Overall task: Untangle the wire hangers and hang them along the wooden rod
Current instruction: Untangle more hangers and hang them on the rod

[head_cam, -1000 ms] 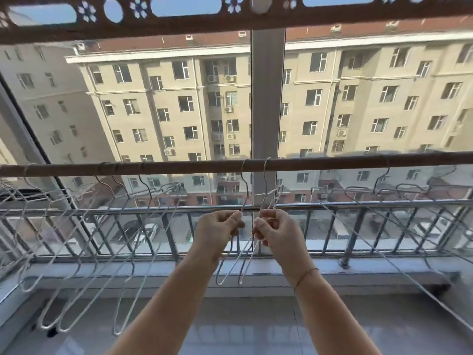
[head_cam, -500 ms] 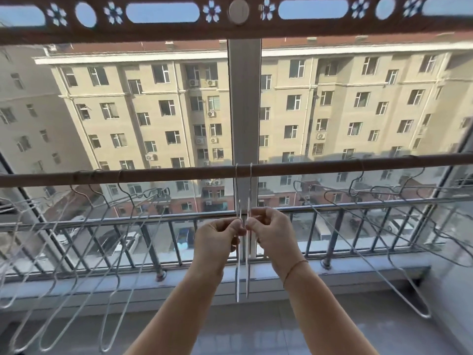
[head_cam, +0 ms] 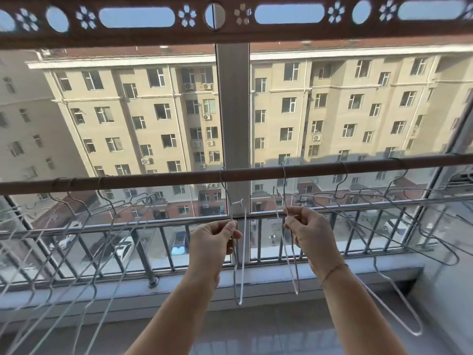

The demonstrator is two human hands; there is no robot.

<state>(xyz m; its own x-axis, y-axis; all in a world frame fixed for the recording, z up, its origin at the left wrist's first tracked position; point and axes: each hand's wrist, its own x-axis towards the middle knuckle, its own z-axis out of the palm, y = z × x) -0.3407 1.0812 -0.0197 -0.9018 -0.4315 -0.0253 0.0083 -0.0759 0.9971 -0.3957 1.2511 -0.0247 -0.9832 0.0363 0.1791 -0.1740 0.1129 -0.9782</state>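
Observation:
A brown wooden rod (head_cam: 179,177) runs across the window at mid height. Two thin wire hangers hang edge-on from it in the middle. My left hand (head_cam: 213,238) pinches the left hanger (head_cam: 242,252), whose hook sits on the rod by the window post. My right hand (head_cam: 311,233) pinches the right hanger (head_cam: 291,267), hooked a little further right. A gap separates the two. Several more hangers (head_cam: 84,252) hang bunched on the rod's left part, and others (head_cam: 399,226) spread out on its right part.
A metal railing (head_cam: 153,226) and glass panes stand just behind the rod. The grey window post (head_cam: 234,111) rises behind the middle. A carved brown beam (head_cam: 230,34) spans the top. A white sill (head_cam: 281,275) and tiled floor lie below.
The two middle hangers, held close together before, now hang apart. My right hand has moved its hanger to the right along the rod while my left stays near the post.

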